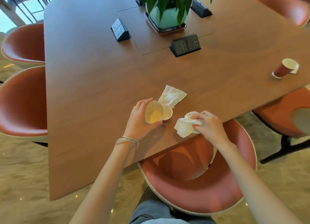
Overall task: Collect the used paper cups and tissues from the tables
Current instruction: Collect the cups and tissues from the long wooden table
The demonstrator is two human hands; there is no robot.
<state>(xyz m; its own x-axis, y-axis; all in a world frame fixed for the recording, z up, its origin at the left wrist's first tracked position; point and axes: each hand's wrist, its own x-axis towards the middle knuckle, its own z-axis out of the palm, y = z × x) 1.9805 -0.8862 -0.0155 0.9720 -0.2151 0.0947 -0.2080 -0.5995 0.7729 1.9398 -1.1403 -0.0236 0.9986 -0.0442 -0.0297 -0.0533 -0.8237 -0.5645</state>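
My left hand (136, 119) grips a paper cup (154, 112), tilted so its pale inside faces me. A second red paper cup (167, 114) stands on the wooden table (87, 83) right beside it. Behind both cups lies a flat white tissue (172, 96). My right hand (208, 124) pinches a crumpled white tissue (185, 124) near the table's front edge. A third red cup (285, 68) stands far right with a bit of tissue at its rim.
A potted plant (167, 14) on a tray stands at the table's middle, ringed by black socket boxes (185, 45). Red shell chairs (201, 181) surround the table, one directly below my right arm. The floor is beige carpet.
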